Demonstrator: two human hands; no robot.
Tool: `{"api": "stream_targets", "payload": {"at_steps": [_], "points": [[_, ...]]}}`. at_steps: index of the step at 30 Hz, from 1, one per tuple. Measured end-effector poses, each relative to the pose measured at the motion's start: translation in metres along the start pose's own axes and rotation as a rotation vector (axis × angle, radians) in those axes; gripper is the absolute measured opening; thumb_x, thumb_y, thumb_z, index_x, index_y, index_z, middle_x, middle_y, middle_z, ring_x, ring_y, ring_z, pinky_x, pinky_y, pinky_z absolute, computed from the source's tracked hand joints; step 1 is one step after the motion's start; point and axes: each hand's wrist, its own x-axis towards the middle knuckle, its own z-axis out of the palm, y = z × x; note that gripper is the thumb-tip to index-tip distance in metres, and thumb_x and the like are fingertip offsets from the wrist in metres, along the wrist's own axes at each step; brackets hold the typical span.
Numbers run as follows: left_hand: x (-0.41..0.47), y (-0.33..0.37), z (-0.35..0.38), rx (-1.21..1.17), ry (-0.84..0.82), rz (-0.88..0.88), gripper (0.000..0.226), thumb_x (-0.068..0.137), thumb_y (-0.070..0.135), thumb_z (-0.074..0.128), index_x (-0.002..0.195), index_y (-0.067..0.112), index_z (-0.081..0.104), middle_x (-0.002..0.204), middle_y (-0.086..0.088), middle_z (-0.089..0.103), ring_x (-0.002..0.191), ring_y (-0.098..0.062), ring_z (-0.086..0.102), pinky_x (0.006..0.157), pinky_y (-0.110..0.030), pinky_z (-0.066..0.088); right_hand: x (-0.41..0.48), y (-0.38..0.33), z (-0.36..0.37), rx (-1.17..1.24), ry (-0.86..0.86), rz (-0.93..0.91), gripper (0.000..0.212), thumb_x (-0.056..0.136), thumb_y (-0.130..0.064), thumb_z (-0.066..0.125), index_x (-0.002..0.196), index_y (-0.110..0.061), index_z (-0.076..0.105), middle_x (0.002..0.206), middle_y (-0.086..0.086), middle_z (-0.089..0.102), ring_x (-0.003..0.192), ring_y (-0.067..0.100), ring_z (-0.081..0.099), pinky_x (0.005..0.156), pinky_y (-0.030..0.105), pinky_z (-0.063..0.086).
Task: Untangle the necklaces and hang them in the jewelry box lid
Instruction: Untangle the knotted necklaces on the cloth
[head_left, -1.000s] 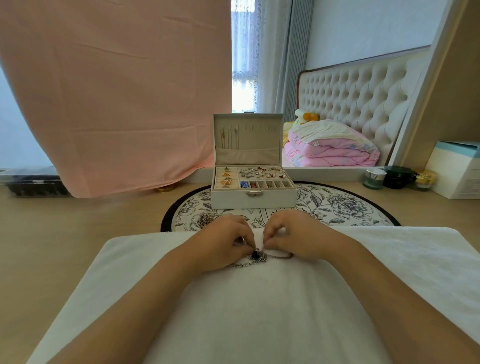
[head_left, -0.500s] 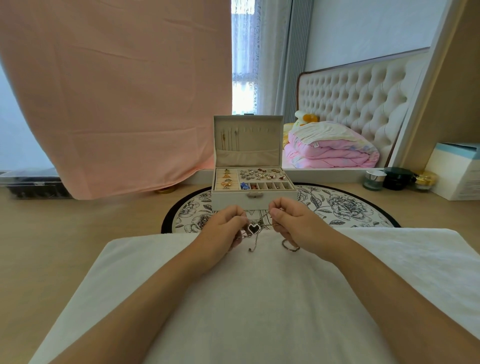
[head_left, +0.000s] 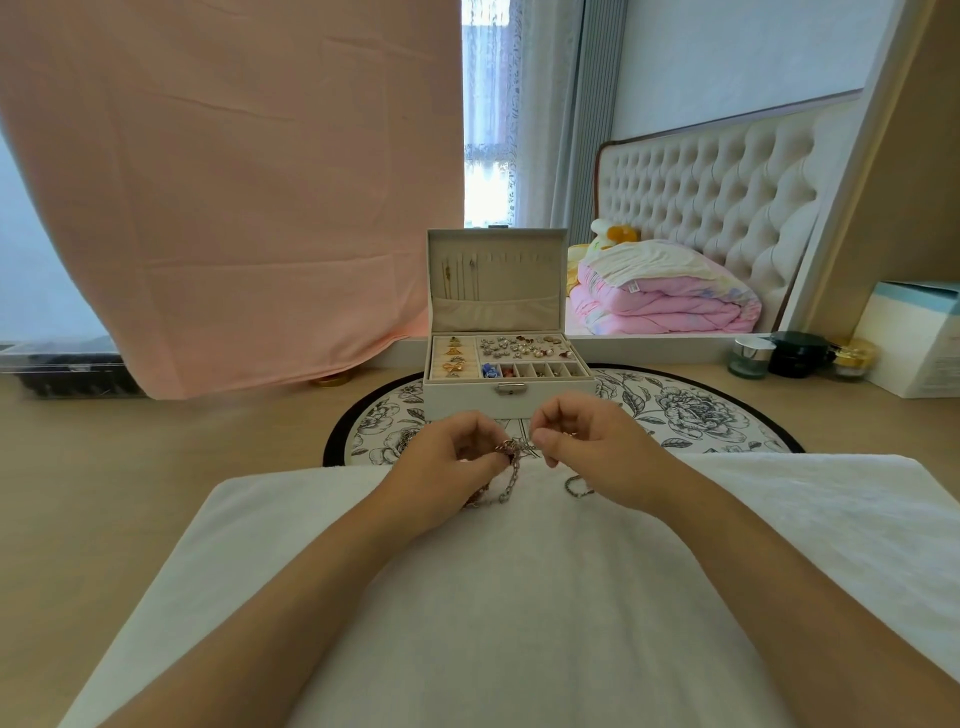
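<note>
Towel: a white towel (head_left: 519, 597) lies under both forearms and reaches up to the hands.
Left hand: the left hand (head_left: 447, 462) has its fingers curled; thumb and fingertips pinch the tangled necklaces (head_left: 511, 457) at a gold-coloured knot.
Right hand: the right hand (head_left: 592, 452), just beside the left one, is also curled, and it pinches a thin chain of the same bundle between thumb and forefinger.
Necklaces: the bundle is between the two hands, lifted a little above the towel. A silver chain hangs down from it below the left fingers, and one dark loop lies on the towel under the right hand.
Mat: a round mat (head_left: 691, 415) with black flower drawings lies just beyond the hands, partly under the towel's far edge.
Jewelry box: a pale jewelry box (head_left: 467, 402) stands on the mat, directly behind the hands, with small pieces in its tray compartments.
Lid: the lid (head_left: 519, 275) stands upright and open; a few thin chains (head_left: 460, 280) hang in its left part.
Far right of the hands: three small jars (head_left: 797, 353) and a white carton (head_left: 914, 343).
Far left of the hands: a pink cloth (head_left: 234, 182) hangs down, and a dark tray (head_left: 62, 369) lies beside it.
</note>
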Motion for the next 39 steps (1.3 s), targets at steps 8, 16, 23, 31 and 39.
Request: {"api": "stream_targets", "payload": {"at_steps": [8,16,23,31,39], "points": [[-0.002,0.000,0.001,0.028,0.094,0.125,0.010,0.086,0.019,0.078,0.088,0.024,0.071,0.077,0.000,0.072,0.070,-0.023,0.066,0.062,-0.033,0.054,-0.001,0.001,-0.002,0.013,-0.012,0.065,0.012,0.082,-0.039,0.079,0.083,-0.027,0.076,0.072,0.021,0.066,0.061,0.019,0.055,0.057,0.031,0.043],[-0.003,0.001,-0.002,0.310,0.048,0.160,0.013,0.087,0.027,0.076,0.089,0.037,0.070,0.077,0.017,0.071,0.072,-0.005,0.068,0.073,-0.037,0.059,0.000,-0.003,0.003,0.049,0.012,0.108,0.011,0.078,-0.020,0.085,0.084,-0.029,0.082,0.077,0.006,0.076,0.068,0.023,0.059,0.066,0.042,0.051],[-0.001,0.003,0.000,0.444,0.075,0.162,0.006,0.085,0.033,0.073,0.089,0.036,0.071,0.082,0.021,0.071,0.080,0.002,0.066,0.077,-0.037,0.058,0.000,-0.001,0.004,-0.065,0.041,0.063,0.013,0.080,-0.012,0.077,0.080,-0.025,0.076,0.070,0.001,0.073,0.063,0.024,0.073,0.056,0.033,0.056],[-0.001,0.006,-0.002,0.247,-0.121,0.040,0.008,0.093,0.028,0.067,0.087,0.030,0.062,0.071,0.012,0.063,0.063,-0.009,0.054,0.064,-0.038,0.049,0.000,-0.001,0.007,-0.101,-0.013,0.041,0.009,0.086,-0.013,0.064,0.080,-0.019,0.067,0.059,-0.011,0.063,0.055,0.011,0.067,0.054,0.022,0.049],[-0.005,0.015,-0.008,0.348,0.078,0.091,0.015,0.092,0.026,0.044,0.086,0.033,0.056,0.074,0.003,0.065,0.061,-0.014,0.055,0.062,-0.044,0.052,0.003,0.003,0.012,0.042,-0.180,0.113,0.016,0.096,-0.006,0.054,0.087,-0.016,0.063,0.068,0.003,0.054,0.058,0.019,0.050,0.055,0.033,0.051]]}}
